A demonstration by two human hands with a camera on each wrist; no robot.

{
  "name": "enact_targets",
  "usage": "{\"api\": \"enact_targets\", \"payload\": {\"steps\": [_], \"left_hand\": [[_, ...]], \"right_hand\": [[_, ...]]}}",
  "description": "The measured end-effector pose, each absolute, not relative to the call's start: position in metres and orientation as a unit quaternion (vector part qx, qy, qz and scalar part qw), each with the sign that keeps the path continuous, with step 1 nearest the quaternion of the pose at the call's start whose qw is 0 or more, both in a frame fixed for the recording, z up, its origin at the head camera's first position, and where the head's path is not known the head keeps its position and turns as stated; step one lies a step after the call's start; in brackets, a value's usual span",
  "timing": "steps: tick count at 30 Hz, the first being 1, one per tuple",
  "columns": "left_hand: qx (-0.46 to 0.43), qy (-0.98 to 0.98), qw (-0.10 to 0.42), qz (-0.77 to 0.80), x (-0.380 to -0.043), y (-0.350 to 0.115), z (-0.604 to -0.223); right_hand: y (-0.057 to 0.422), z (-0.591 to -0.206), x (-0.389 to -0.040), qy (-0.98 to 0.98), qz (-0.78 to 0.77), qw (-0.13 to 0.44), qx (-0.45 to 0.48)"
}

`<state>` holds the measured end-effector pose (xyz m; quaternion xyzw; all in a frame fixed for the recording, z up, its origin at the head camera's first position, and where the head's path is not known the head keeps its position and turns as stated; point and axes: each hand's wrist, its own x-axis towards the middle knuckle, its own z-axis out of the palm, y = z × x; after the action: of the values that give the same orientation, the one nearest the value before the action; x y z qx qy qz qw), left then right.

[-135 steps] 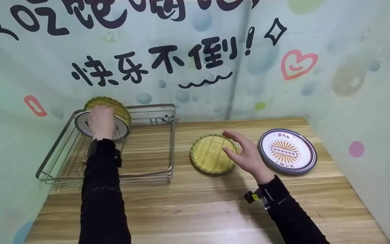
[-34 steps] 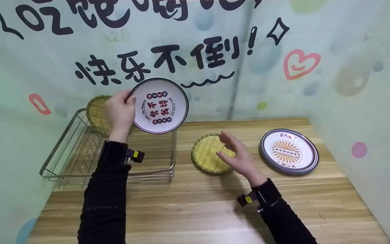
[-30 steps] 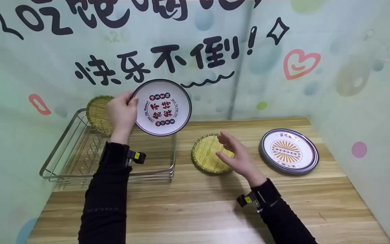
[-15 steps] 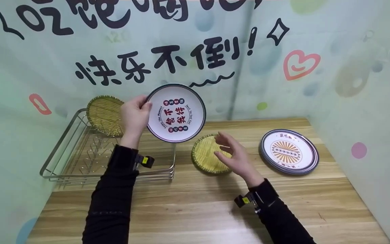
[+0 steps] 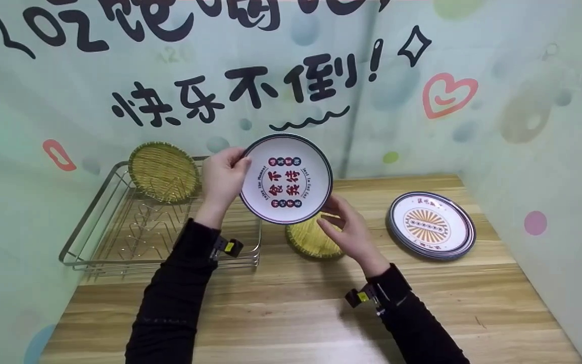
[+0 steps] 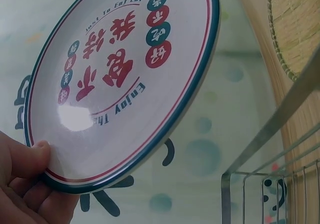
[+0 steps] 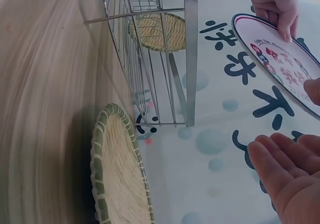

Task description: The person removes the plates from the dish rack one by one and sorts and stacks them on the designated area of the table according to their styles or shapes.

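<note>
My left hand (image 5: 223,179) pinches the left rim of a round white plate (image 5: 286,182), thumb on the front face and fingers behind. The plate has a dark blue-green edge and red printed characters, and it is held up off the table, its face towards the head camera. My right hand (image 5: 349,232) is at the plate's lower right edge, thumb and fingers spread apart. In the right wrist view, the thumb overlaps the plate and the fingers (image 7: 280,164) extend below it. Beneath, partly hidden by plate and right hand, a round woven mat (image 5: 311,240) lies on the table.
A wire dish rack (image 5: 92,211) stands at the left, with another round woven mat (image 5: 164,172) leaning upright at its back. On the right is a stack of white plates (image 5: 430,226) with blue rims. A printed wall sheet (image 5: 291,91) rises behind the wooden table (image 5: 271,313).
The left hand took the plate out of the rack, uncovering the woven mat behind it, and carried it right and slightly down to the right hand. The right hand shifted slightly left.
</note>
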<state>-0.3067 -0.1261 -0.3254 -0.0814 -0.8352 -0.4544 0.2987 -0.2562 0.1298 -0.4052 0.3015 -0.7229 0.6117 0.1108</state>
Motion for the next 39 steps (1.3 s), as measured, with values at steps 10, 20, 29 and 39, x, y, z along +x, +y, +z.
{"api": "enact_targets", "payload": {"steps": [10,20,29,39], "left_hand": [[-0.099,-0.830,0.282,-0.470,-0.304,-0.115,-0.329],[-0.112,-0.827,0.267,-0.481,-0.299,-0.106,-0.334],[-0.117,-0.847,0.219,-0.470,-0.299,-0.103,-0.336],[-0.157,-0.856,0.176,-0.461,-0.290,-0.102,-0.337]], "right_hand": [[0.128,-0.402,-0.254,-0.716,0.617,0.172,0.276],[0.132,-0.401,-0.253,-0.720,0.630,0.166,0.238],[0.139,-0.406,-0.255,-0.711,0.660,0.149,0.192],[0.157,-0.409,-0.258,-0.685,0.706,0.107,0.145]]}}
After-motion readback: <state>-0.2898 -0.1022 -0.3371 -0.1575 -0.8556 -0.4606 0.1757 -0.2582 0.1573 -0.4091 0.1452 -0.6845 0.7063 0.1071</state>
